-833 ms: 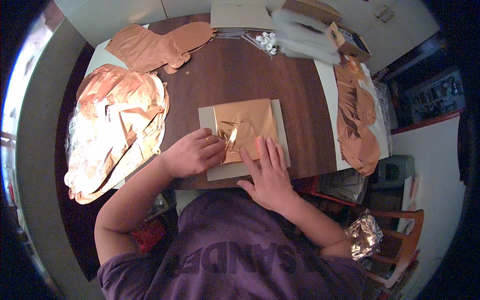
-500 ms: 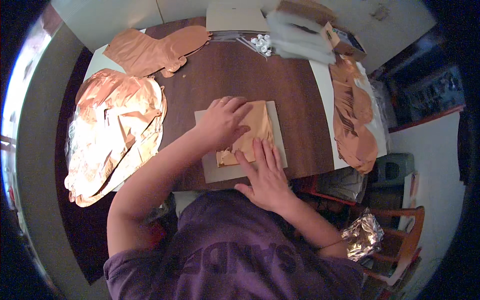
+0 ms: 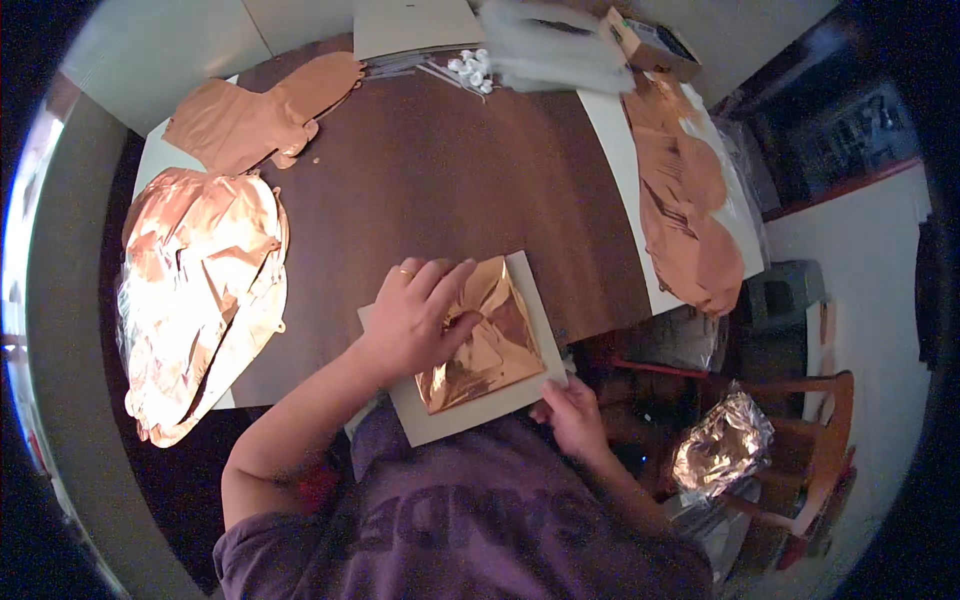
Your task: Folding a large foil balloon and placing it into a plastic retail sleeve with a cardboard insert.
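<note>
Left: a pile of copper foil [image 3: 200, 290] on the bench [image 3: 440, 180], its surface bleached by glare and its layers indistinct. Centre: the left hand [image 3: 415, 315], fingers slightly parted and curved, covers the left part of a folded copper foil sheet [image 3: 505, 345]; whether they grip it cannot be told. The sheet lies on a pale card [image 3: 430, 427] overhanging the bench's near edge. Right of centre: the right hand [image 3: 574, 418] pinches the card's near right corner, some fingers hidden. Beyond: blurred translucent plastic [image 3: 550, 50]; an open box [image 3: 645, 48], its dark contents unidentifiable.
</note>
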The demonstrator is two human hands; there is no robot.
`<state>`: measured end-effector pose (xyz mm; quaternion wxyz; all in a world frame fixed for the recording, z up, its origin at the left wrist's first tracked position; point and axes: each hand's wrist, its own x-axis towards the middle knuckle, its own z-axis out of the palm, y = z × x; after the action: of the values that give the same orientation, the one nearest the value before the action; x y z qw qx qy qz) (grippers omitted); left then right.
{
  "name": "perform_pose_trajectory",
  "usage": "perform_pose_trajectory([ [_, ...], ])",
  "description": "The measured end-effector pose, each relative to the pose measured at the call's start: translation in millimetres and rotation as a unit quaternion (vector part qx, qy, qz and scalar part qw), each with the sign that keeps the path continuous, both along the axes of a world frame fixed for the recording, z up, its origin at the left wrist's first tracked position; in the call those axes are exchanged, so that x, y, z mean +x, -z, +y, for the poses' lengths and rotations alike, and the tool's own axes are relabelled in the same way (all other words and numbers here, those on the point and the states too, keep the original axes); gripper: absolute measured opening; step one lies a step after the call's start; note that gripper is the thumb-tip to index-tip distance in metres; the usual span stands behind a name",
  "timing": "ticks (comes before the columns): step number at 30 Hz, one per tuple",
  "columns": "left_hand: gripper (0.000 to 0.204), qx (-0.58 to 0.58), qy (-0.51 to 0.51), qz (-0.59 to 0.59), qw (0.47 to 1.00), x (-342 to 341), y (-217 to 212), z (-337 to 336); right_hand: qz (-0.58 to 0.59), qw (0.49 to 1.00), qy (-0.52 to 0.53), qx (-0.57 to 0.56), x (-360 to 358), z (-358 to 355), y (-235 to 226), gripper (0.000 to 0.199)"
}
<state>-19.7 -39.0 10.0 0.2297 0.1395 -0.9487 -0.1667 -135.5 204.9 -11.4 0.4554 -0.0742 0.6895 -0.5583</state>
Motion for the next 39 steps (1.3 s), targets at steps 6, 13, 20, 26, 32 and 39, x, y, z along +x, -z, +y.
perform_pose_trajectory([
  [6, 0.06, 0.028, -0.002, 0.015, 0.999, 11.6, -11.0, 6.2, 0.128, 0.991, 0.002, -0.031, 9.7, -17.3, -13.4, 0.02],
  [13, 0.036, 0.202, -0.038, -0.058, 0.977, 4.4, -33.2, -17.2, 0.096, 0.995, 0.006, -0.035, 14.6, -20.7, -9.3, 0.024],
  [20, 0.021, 0.407, -0.066, -0.071, 0.908, -4.3, -38.6, -24.5, 0.054, 0.991, 0.072, -0.098, 14.1, -18.4, 3.5, 0.023],
  [26, 0.025, 0.431, -0.094, -0.083, 0.894, -10.7, -30.8, -32.0, 0.043, 0.989, 0.109, -0.09, 18.1, -28.2, -2.5, 0.023],
  [32, 0.031, 0.422, -0.047, -0.028, 0.905, -13.5, -31.1, -35.2, 0.012, 0.981, 0.164, -0.104, 18.6, -39.7, -9.7, 0.011],
  [39, 0.034, 0.242, -0.072, -0.062, 0.966, -24.6, -15.6, -37.2, 0.056, 0.983, 0.145, -0.096, 21.8, -41.3, -8.7, 0.012],
])
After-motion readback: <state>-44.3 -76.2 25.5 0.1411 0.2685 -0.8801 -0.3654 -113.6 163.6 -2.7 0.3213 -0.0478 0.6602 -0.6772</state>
